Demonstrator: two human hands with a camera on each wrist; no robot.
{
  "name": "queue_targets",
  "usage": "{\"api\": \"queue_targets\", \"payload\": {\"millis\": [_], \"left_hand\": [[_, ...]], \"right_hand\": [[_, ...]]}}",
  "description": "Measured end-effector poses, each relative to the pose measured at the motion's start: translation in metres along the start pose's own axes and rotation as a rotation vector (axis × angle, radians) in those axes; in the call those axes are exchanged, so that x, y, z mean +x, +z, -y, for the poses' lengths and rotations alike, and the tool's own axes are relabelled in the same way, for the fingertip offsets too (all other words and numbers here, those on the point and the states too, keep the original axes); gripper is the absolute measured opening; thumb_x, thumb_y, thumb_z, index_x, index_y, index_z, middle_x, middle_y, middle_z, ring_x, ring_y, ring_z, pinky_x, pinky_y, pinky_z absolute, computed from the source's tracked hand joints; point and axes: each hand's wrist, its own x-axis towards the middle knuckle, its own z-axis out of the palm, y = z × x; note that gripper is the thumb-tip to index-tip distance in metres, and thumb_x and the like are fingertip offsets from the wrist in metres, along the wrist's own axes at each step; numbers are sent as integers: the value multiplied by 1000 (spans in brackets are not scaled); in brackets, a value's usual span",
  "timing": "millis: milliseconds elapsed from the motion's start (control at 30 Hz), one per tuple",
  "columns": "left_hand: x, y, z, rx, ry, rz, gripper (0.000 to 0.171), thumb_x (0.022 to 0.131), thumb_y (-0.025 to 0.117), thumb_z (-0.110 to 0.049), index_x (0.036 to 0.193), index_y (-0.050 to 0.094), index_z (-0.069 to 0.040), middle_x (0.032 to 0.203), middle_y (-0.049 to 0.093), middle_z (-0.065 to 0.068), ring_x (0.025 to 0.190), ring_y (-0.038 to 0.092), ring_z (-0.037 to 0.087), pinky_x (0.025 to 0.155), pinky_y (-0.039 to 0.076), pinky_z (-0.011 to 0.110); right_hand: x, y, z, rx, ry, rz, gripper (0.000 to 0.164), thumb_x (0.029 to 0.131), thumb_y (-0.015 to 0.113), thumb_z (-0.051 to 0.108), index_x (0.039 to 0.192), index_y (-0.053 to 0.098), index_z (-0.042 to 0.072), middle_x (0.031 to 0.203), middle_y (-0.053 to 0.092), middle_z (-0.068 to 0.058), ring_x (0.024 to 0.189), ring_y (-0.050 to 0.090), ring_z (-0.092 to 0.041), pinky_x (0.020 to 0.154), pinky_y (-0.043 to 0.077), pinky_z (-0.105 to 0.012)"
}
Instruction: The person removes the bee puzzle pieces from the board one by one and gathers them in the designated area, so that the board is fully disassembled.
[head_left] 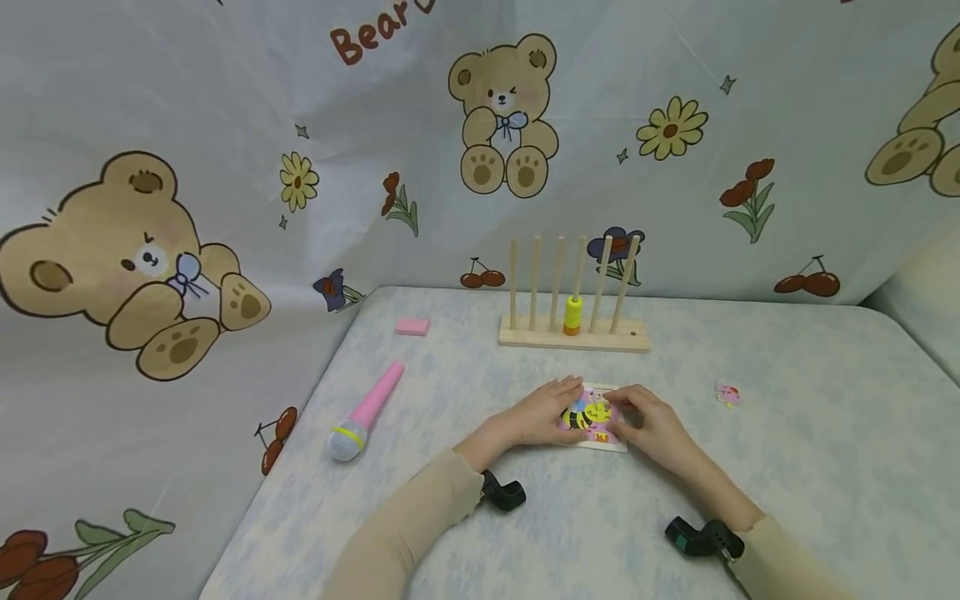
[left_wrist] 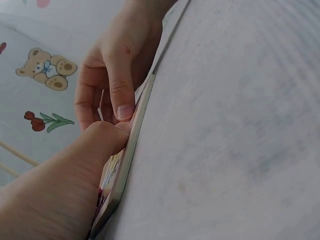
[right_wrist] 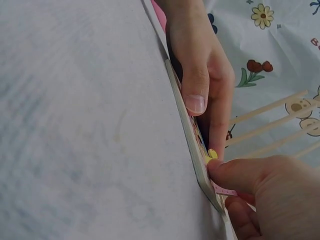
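Note:
A small flat jigsaw puzzle with a yellow-and-black bee on pink (head_left: 588,414) lies in a pale wooden frame (head_left: 609,447) at the middle of the table. My left hand (head_left: 536,414) rests on its left side with fingers extended, the thumb along the near edge. At the right side, my right hand (head_left: 660,429) pinches a pink-and-yellow puzzle piece (right_wrist: 226,191) between thumb and fingers. In the right wrist view this piece is tilted at the frame's edge and partly hidden by the fingers. Another small pink piece (head_left: 727,395) lies apart on the table to the right.
Behind the puzzle stands a wooden peg rack (head_left: 517,337) with yellow and orange beads (head_left: 573,313) on one peg. A pink toy microphone (head_left: 377,397) lies on the left, with a pink block (head_left: 412,327) beyond it. A bear-print cloth (head_left: 420,100) hangs behind the table.

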Motion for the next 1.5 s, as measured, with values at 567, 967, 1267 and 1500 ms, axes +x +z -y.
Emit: {"api": "queue_targets", "payload": {"millis": [567, 967, 1267, 1500], "left_hand": [[-3, 3, -1, -22, -3, 9, 80, 90, 58, -48, 146, 29, 2, 154, 19, 12, 141, 12, 17, 112, 4, 24], [-2, 2, 0, -32, 16, -1, 79, 91, 58, -46, 146, 29, 3, 154, 20, 14, 141, 13, 19, 112, 4, 25], [-4, 0, -3, -38, 1, 14, 80, 91, 58, -47, 146, 28, 2, 154, 19, 13, 141, 13, 18, 112, 4, 26], [-5, -1, -4, -34, 5, 1, 80, 91, 58, -48, 145, 29, 3, 154, 20, 14, 141, 13, 19, 113, 6, 27]], "right_hand": [[-3, 2, -1, -60, -109, -33, 39, 75, 75, -4, 113, 66, 2, 107, 64, -8, 94, 61, -24, 79, 51, -47], [-2, 0, -2, -58, -81, -22, 37, 77, 75, -1, 112, 67, 1, 107, 66, -10, 96, 63, -26, 79, 52, -46], [-3, -1, -3, -54, -86, -21, 36, 76, 75, -3, 110, 67, 1, 105, 66, -9, 93, 64, -23, 77, 53, -44], [-2, -1, -2, -54, -95, -24, 36, 76, 75, -4, 110, 67, 2, 106, 66, -9, 92, 63, -24, 78, 52, -46]]}}
